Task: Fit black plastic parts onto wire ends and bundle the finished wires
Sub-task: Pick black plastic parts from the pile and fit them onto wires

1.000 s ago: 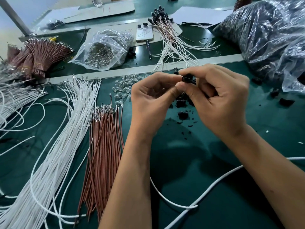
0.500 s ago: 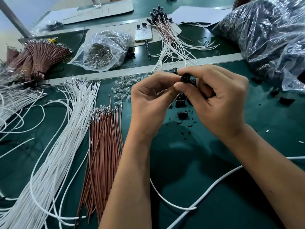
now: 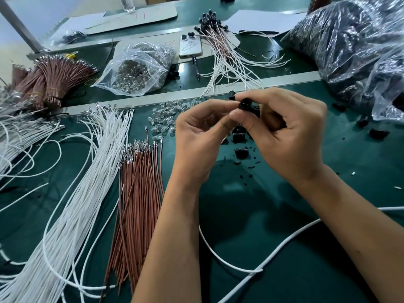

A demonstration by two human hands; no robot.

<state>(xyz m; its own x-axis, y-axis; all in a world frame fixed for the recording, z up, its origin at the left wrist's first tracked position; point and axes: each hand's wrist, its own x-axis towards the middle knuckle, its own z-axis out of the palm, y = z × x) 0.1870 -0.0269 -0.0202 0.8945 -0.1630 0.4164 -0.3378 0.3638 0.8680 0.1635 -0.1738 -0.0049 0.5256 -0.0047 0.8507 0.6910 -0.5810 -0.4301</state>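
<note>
I see my right hand (image 3: 290, 136) pinching a black plastic part (image 3: 244, 105) over the green tabletop (image 3: 284, 226), left hand (image 3: 196, 138) loosely curled, holding nothing I can make out.

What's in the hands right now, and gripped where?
Right hand pinches a black plastic part by its sides, thumb and forefinger. Left hand fingers meet it; its grip is hidden.

Black plastic part (image 3: 244, 105) pinched above table; brown wires (image 3: 137, 193) loose

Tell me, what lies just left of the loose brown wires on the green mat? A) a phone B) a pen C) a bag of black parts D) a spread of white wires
D: the white wires fan out along the left side of the brown wires.
</note>
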